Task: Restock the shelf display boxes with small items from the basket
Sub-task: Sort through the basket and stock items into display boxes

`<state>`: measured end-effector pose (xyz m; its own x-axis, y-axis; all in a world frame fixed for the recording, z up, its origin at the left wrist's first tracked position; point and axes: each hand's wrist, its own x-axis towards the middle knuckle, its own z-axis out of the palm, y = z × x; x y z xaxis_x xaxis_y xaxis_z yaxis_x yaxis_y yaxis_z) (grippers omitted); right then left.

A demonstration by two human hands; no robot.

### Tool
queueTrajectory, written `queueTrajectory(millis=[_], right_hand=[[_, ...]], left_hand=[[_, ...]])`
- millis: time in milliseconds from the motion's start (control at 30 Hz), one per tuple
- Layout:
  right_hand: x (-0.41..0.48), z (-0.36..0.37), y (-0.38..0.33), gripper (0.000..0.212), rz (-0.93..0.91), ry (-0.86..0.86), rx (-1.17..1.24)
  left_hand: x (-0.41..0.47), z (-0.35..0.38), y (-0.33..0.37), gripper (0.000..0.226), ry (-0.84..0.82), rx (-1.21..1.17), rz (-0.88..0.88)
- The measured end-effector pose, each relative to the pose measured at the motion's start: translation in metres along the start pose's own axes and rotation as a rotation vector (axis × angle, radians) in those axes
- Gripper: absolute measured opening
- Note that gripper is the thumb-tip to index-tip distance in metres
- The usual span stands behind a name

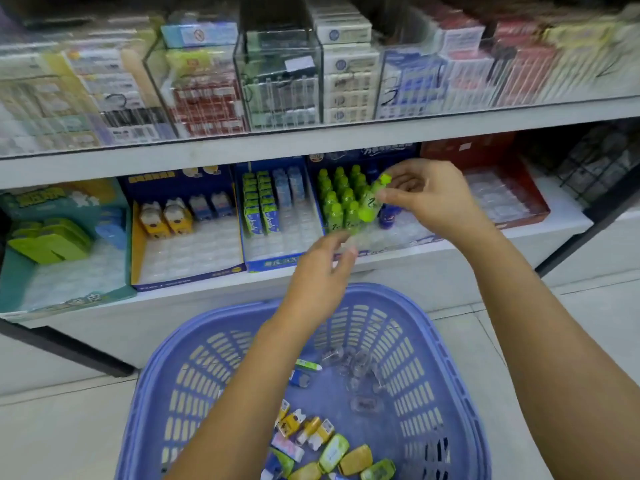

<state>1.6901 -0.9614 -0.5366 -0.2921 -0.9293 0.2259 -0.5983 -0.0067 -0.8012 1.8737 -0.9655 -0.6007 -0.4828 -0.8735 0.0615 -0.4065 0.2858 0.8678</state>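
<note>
The right hand (427, 202) is pinching a green bottle-shaped item (371, 206) over the dark-blue display box (384, 154) — placing is under way, and next it likely needs lowering upright into a free slot. The left hand (320, 277) is hovering above the basket (446, 358) — too blurred to tell whether its fingers are gripping anything.

A white lower shelf board (561, 220) carries side-by-side open cardboard display boxes: teal box (14, 265), yellow-walled box (135, 244), blue box (277, 263), red box (533, 202); a lilac slotted plastic basket (433, 358) sits on pale tiled floor (52, 427)
</note>
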Motion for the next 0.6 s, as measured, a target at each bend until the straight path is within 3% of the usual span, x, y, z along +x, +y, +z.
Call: queueTrajectory(millis=[67,167,333,600], right_hand=[[0.01,-0.001,0.011,0.03,-0.022,0.027,-0.144],[0.021,0.009,0.022,0.031,-0.074,-0.039,-0.245],[0.03,0.016,0.038,0.031,-0.085,-0.213,-0.274],[0.039,0.012,0.05,0.032,-0.13,-0.222,-0.475]], left_hand=[[0.001,0.012,-0.008,0.047,-0.117,0.325,0.123],[0.001,0.024,-0.018,0.057,-0.154,0.591,0.184],[0.0,0.028,-0.021,0.062,-0.124,0.628,0.171],[0.001,0.028,-0.022,0.062,-0.132,0.647,0.166]])
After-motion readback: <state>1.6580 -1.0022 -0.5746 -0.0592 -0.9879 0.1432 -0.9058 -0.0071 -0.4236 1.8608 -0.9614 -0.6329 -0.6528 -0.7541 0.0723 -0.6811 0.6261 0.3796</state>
